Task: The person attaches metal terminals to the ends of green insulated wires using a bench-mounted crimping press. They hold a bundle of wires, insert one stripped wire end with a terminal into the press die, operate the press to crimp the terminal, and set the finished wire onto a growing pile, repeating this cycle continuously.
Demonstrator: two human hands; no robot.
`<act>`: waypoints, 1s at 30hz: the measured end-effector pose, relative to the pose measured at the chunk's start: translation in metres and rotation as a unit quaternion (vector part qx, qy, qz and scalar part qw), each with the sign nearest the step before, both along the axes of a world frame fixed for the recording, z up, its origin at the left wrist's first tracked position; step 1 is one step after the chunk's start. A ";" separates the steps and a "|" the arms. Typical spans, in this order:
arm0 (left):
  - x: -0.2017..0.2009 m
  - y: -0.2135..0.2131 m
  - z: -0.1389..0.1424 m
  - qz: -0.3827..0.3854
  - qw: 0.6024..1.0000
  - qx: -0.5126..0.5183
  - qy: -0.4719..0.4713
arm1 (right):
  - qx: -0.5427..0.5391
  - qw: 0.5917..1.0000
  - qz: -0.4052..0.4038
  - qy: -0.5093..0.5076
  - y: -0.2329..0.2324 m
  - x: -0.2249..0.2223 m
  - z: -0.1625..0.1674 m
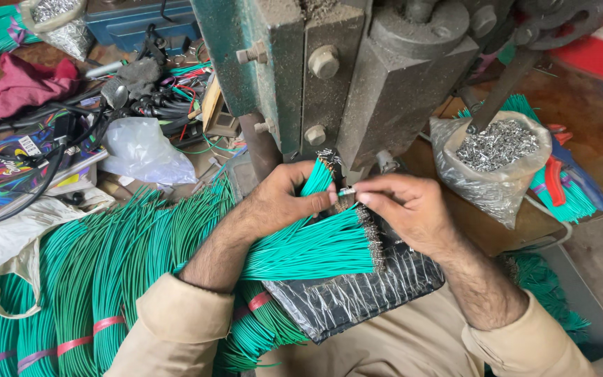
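Note:
My left hand [284, 202] grips a small bunch of green wires [315, 180] that point up toward the press machine [336, 77]. My right hand [403, 206] pinches a small metal terminal [347, 190] at a wire's tip, just below the press. Under both hands lies a larger bundle of green wires with metal ends [315, 248], resting on a black plastic sheet [357, 290] on my lap.
Long bundles of green wire [92, 279] tied with pink bands lie at the left. A plastic bag of metal terminals [497, 150] stands at the right. Black cables, a red cloth [26, 84] and a clear bag [141, 150] crowd the back left.

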State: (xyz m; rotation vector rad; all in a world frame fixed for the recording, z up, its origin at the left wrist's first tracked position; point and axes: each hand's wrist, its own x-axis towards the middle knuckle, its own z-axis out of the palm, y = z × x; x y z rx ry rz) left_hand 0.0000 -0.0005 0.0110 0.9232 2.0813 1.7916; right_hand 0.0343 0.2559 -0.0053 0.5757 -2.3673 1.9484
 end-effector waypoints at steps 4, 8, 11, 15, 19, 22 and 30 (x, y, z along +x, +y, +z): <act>0.001 -0.001 -0.003 -0.004 1.000 0.000 -0.020 | 0.114 0.992 -0.020 0.040 0.025 0.011 0.017; -0.001 -0.002 -0.002 0.012 0.997 -0.023 -0.079 | 0.327 0.935 -0.002 0.136 0.041 0.012 0.025; -0.002 -0.001 0.000 0.000 0.996 0.003 -0.092 | 0.341 0.938 -0.039 0.053 0.038 0.014 0.023; -0.001 0.001 -0.002 -0.001 0.994 0.016 -0.106 | 0.196 0.976 -0.078 -0.053 0.024 0.014 0.019; -0.003 0.000 -0.005 -0.033 0.994 0.046 -0.093 | 0.067 0.994 -0.028 0.076 0.009 0.008 0.010; -0.003 -0.001 -0.006 -0.026 0.996 0.033 -0.082 | -0.039 0.999 0.000 0.034 -0.006 -0.001 -0.006; 0.000 -0.002 0.000 0.007 0.998 -0.003 -0.064 | 0.000 1.000 -0.024 0.009 -0.004 -0.016 -0.019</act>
